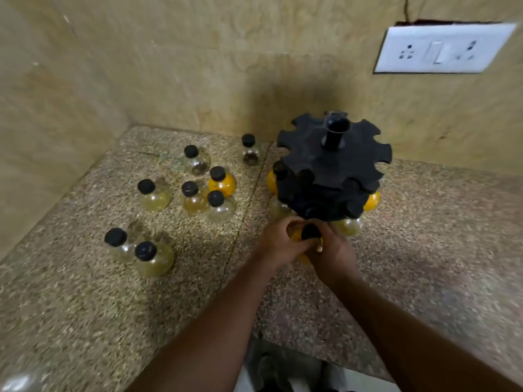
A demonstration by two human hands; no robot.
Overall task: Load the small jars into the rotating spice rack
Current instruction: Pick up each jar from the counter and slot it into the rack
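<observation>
Loading is partly done: the black two-tier notched plastic rack [334, 165] carries several jars low down, both hands [283, 241] [334, 250] clasp one yellow-filled, black-capped jar [308, 234] at its front, and nine glass jars [195, 193] wait left of it.

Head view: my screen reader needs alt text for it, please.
Both hands, left hand and right hand, hold a black-capped yellow jar at the base of a black rotating spice rack on a speckled stone counter. Eight loose jars stand to the left; a white socket plate is on the wall.
</observation>
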